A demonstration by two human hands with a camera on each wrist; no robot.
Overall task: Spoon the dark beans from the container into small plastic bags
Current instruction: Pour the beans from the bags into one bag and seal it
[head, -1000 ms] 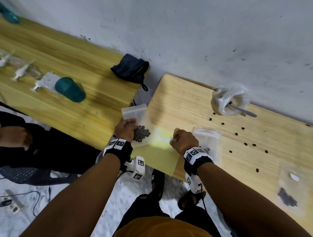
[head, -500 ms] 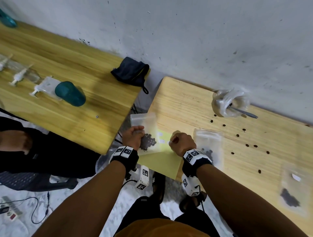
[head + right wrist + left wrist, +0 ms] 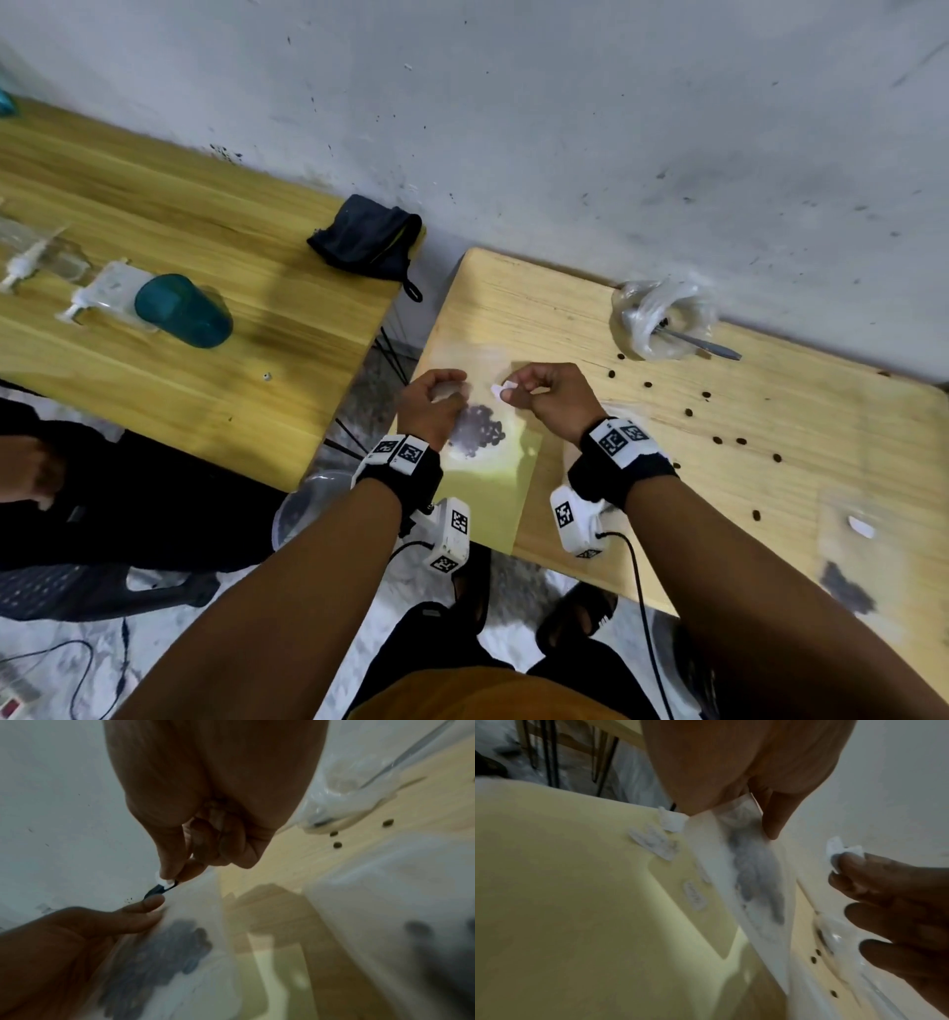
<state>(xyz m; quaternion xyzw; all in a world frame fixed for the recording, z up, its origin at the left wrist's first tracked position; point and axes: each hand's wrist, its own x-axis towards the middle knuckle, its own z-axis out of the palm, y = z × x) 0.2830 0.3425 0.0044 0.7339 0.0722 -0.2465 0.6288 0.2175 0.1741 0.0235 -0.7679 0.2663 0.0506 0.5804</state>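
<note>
standing over the light wooden table (image 3: 770,462), which runs out ahead of and to the right of both hands; second wooden table (image 3: 179,246) lies well to the left of the left hand, carrying a dark pouch (image 3: 367,239) and a teal cup (image 3: 182,311) on its side; pale yellow sheet (image 3: 488,493) sits under and just behind the left hand, at the near left corner of the light table; small white stickers (image 3: 654,841) on it show in the left wrist view.

left hand (image 3: 434,406) pinches the upper left edge of a small plastic bag (image 3: 731,862) between thumb and fingers; bag hangs between the two hands, tilted, blurred; dark beans (image 3: 477,429) clumped in its lower part, just right of the left hand.

right hand (image 3: 552,398) clenched, thumb and forefinger pinching a small white sticker (image 3: 503,389) close to the bag's top edge; whether it touches the bag, cannot tell.

ahead and to the right of the right hand: crumpled clear plastic container (image 3: 665,318) with a spoon (image 3: 703,345) handle sticking out to the right; loose beans (image 3: 688,412) scattered on the table right of the right hand; another filled bag (image 3: 847,570) lies well to the right, near the table's front edge.
</note>
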